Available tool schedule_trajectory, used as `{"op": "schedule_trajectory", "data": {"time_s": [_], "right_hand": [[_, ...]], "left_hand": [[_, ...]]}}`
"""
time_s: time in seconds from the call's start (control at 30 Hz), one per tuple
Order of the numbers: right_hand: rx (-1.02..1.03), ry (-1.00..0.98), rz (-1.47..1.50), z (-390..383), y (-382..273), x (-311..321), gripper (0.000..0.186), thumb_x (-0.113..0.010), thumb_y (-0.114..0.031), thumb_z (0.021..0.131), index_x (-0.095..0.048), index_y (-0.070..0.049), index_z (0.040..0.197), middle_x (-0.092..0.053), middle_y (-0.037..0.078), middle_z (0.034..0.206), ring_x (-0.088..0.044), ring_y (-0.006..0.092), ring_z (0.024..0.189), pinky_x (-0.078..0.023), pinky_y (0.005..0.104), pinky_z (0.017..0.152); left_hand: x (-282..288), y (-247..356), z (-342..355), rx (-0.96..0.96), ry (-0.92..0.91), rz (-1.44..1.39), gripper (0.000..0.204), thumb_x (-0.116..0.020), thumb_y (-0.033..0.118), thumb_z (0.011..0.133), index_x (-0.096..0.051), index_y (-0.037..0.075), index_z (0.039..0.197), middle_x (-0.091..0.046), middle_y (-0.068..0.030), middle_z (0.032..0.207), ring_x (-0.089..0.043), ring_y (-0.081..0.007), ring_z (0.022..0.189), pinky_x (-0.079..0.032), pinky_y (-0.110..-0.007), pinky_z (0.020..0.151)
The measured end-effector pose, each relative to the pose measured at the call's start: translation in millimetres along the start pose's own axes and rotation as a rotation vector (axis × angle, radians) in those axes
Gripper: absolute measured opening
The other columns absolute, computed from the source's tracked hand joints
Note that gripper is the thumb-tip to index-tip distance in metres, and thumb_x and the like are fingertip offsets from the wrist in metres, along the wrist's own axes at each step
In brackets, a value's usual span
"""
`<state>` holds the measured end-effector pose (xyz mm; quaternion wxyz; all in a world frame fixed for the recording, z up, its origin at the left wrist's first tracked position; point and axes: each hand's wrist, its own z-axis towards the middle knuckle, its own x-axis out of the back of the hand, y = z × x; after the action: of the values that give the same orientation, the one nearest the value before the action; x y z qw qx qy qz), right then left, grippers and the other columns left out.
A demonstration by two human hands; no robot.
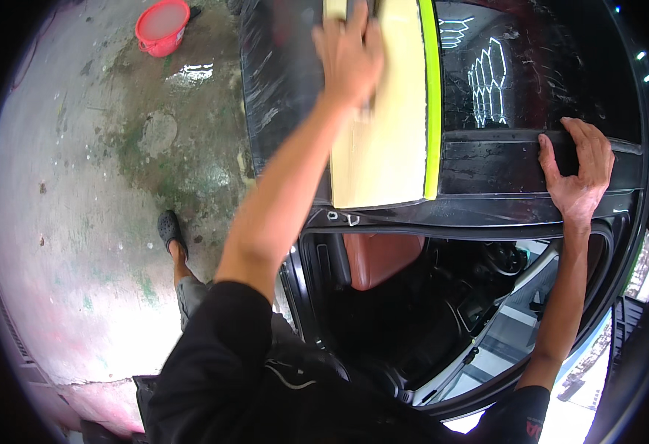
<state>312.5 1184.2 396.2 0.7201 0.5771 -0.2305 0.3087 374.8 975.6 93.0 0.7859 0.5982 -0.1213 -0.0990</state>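
So my left hand [350, 52] is up around 12 o'clock, palm down and fingers spread flat against the cream-coloured panel [383, 140] on the car roof [280, 81]. Something pale seems to sit under the palm, but it's too blurred to say what, so I can't tell whether I'm gripping anything or just pressing. The panel runs from the top edge down to about the middle of the view and has a bright lime-green stripe [432, 96] along its right side.

My right hand [577, 166] is over at 3 o'clock, fingers apart and laid flat on the black roof rail [487, 159] above the open door, thumb on the left. It's resting there, not clamped around anything.

Just past the stripe, the glossy black glass [517, 66] mirrors a set of hexagon-shaped lights. Below both hands, toward 6 o'clock, you look straight into the cabin: a reddish-brown seat [380, 255] and the dark steering wheel [506, 259].

Further out at 9 o'clock is wet, stained concrete floor [95, 207] with my black shoe [169, 229] on it, and a red bucket [163, 26] at 11 o'clock.
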Motion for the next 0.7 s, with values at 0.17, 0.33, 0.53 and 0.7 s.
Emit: {"op": "schedule_trajectory", "data": {"time_s": [0.17, 0.33, 0.53, 0.7], "right_hand": [[0.002, 0.0, 0.02, -1, -4, -5, 0.04, -0.089, -0.019, 0.075, -0.075, -0.008, 0.111, -0.073, 0.007, 0.112, -0.067, 0.0275, 0.11, -0.049, 0.0411, 0.098], [-0.042, -0.041, -0.009, -8, 3, 5, 0.041, -0.089, -0.017, 0.073, -0.074, -0.007, 0.11, -0.073, 0.007, 0.111, -0.067, 0.0276, 0.11, -0.048, 0.0406, 0.098], [0.013, -0.011, 0.059, 7, -2, -1, 0.042, -0.089, -0.017, 0.073, -0.074, -0.007, 0.111, -0.073, 0.007, 0.112, -0.067, 0.0275, 0.11, -0.048, 0.0404, 0.097], [-0.014, -0.052, 0.013, -3, 0, 2, 0.042, -0.089, -0.018, 0.073, -0.073, -0.007, 0.111, -0.073, 0.007, 0.112, -0.067, 0.0275, 0.11, -0.048, 0.0408, 0.097]], "left_hand": [[2, -6, 17, -0.077, -0.051, -0.042, 0.053, -0.054, 0.031, 0.103, -0.054, 0.008, 0.151, -0.056, -0.0284, 0.117, -0.051, -0.044, 0.11, -0.039, -0.058, 0.101], [33, 11, -195, -0.098, -0.099, -0.28, 0.068, -0.062, 0.009, 0.095, -0.044, 0.016, 0.16, -0.055, -0.0189, 0.121, -0.048, -0.0297, 0.105, -0.039, -0.044, 0.094], [-21, -44, 107, -0.108, 0.013, 0.053, 0.056, -0.056, 0.035, 0.1, -0.056, 0.007, 0.148, -0.057, -0.0306, 0.122, -0.054, -0.0473, 0.113, -0.04, -0.053, 0.105], [-13, -21, 8, 0.069, -0.083, -0.099, 0.067, -0.064, 0.038, 0.097, -0.048, -0.008, 0.143, -0.057, -0.033, 0.122, -0.054, -0.0497, 0.115, -0.043, -0.055, 0.101]]}}
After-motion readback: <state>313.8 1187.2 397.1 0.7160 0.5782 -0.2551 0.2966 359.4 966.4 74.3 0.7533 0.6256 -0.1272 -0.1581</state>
